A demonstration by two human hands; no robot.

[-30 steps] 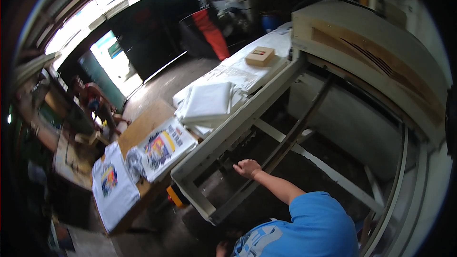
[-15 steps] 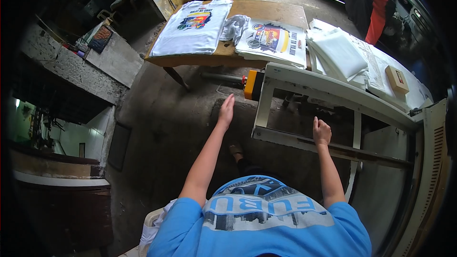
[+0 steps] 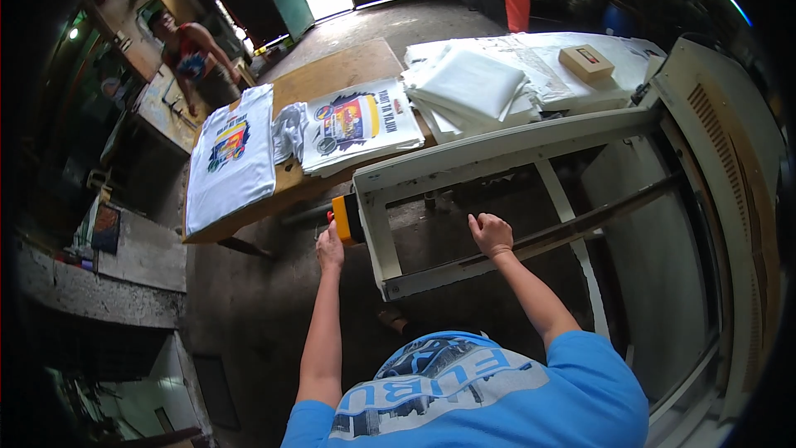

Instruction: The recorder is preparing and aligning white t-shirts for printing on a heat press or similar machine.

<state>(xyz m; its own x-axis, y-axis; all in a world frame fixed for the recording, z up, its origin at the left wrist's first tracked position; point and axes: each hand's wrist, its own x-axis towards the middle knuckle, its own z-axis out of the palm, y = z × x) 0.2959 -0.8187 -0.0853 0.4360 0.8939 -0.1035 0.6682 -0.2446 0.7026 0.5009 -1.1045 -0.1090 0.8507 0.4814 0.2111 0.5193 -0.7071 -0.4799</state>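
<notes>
My left hand is raised beside a yellow-and-black control box on the end of a pale metal frame. Its fingers look curled, with the tips close below the red button; whether they touch it I cannot tell. Held in a loose fist, my right hand hovers over the frame's opening, near the dark rail crossing it. Nothing shows in either hand.
Beyond the frame, a wooden table bears a white printed shirt and a stack of printed white pieces. Folded white cloths and a small tan box lie further right. A person stands at the far left.
My view has swung toward the right. My left hand has come up to the control box, its fingers now curled rather than straight. The right remains a fist over the frame.
</notes>
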